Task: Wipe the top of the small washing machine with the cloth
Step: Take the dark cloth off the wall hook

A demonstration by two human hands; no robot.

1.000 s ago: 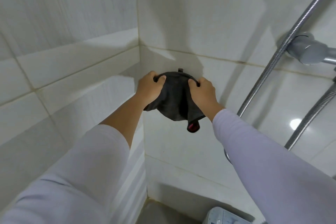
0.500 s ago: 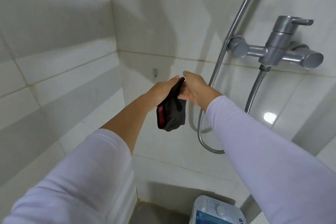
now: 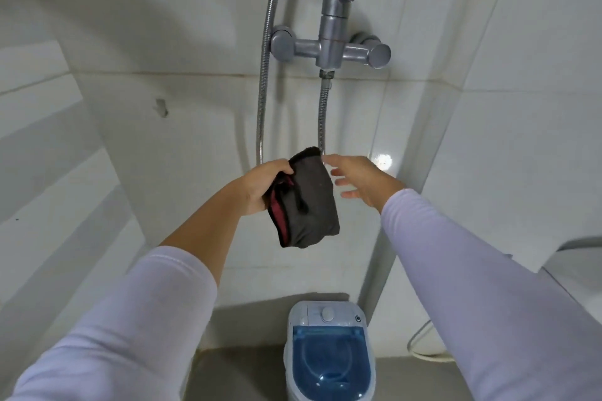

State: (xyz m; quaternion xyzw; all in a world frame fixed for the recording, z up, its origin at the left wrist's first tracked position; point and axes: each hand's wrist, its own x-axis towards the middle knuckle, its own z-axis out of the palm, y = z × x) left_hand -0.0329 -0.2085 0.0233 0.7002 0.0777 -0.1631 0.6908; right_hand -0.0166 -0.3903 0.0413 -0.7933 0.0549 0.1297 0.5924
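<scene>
Left hand (image 3: 260,187) pinches the dark cloth (image 3: 308,202) aloft, right hand (image 3: 361,184) spread empty just beside it (cloth fetched, wiping not begun), so next it must descend to the small washing machine (image 3: 329,352) below.

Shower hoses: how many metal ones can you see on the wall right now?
2. One shower hose runs down from the top edge, left of the mixer tap. The second drops from under the tap. Both lower ends are hidden behind the cloth and the left hand.
</scene>
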